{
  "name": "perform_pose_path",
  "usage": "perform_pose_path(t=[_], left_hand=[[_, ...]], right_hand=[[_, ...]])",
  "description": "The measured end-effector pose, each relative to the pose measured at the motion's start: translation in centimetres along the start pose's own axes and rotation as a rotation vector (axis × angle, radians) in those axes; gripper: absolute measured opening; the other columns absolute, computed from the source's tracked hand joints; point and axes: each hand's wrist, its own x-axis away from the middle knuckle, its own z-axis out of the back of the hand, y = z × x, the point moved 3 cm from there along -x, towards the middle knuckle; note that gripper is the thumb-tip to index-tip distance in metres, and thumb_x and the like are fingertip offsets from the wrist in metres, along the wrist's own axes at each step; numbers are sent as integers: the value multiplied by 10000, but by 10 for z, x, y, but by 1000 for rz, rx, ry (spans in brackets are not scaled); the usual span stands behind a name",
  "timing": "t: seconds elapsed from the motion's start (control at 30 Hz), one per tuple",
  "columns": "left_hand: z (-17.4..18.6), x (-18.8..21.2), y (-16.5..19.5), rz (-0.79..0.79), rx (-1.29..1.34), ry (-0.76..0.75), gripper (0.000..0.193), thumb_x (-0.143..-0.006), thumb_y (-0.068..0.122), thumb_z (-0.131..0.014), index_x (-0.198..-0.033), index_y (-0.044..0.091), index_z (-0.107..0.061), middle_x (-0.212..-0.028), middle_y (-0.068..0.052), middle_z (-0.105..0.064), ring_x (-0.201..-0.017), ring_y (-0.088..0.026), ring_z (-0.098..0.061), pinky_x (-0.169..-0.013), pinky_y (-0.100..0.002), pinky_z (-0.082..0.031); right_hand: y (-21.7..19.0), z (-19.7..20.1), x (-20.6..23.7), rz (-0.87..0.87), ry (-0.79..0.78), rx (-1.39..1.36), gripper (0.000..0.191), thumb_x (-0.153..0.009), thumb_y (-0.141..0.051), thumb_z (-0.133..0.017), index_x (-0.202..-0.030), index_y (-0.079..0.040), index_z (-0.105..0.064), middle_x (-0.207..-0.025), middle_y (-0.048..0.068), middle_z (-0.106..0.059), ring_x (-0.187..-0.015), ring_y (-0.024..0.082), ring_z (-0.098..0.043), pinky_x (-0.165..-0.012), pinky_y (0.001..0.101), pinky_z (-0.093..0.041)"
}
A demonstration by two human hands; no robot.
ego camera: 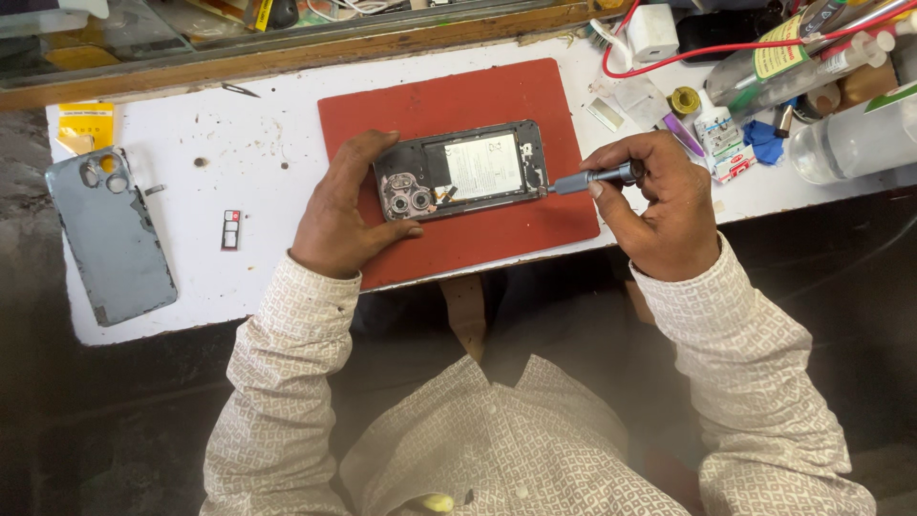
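The opened smartphone lies face down in the middle of the frame, on a red work mat. Its back is off, so the camera modules, the battery area and the inner frame are visible. The left hand closes around the phone's left end, thumb along the lower edge and fingers over the upper edge, and holds it steady on the mat. The right hand is closed on a small grey precision screwdriver, whose tip touches the right end of the phone. I judge that the step in hand is work on a screw at that end; the next move calls for the tip to sit straight in the screw head while the phone does not slide.

At the left of the frame the removed grey back cover lies on the white table, well apart from the mat, with a small SIM tray between them. At the upper right stand bottles, a white charger and a red wire, near the right hand. Nothing lies between the hands and the phone.
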Motion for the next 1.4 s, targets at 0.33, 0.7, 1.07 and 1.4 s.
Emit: perform_pose_path(t=[0.33,0.7,1.07,1.4], left_hand=[[1,-1,1,11,10,-9,988,-601,174,-984,-1449,101,-483,-1439,-138,-551,-1341,-323,-556,-1144,-406,-471],[1,-2,2,21,-94,-27,969,-621,203,-981,-1446,97,-485,-1392,-129,-584,-1320,-327,-542,-1212,-516,-297],[2,1,2,-9,-51,-7,956,-624,192,-973,-1441,63,-493,-1389,-154,-574,-1311,-347,-535,-1137,-434,-438],[2,2,2,-9,-56,-13,960,-630,203,-973,-1448,63,-490,-1393,-155,-571,-1314,-345,-532,-1144,-435,-434]], right_hand=[[-22,-2,-15,20,-66,218,193,-952,86,-653,-1113,43,-556,-1067,154,-697,-954,197,-720,-838,293,-580],[-53,-28,-69,200,-404,610,179,-874,-66,-693,-1011,-5,-595,-888,160,-657,-699,343,-645,-620,446,-511],[-52,-28,-74,311,-484,479,172,-835,-48,-680,-965,-33,-568,-876,153,-646,-792,367,-663,-663,439,-519],[-52,-21,-69,291,-500,452,261,-759,18,-610,-1013,-31,-572,-928,192,-655,-836,372,-675,-690,434,-531]])
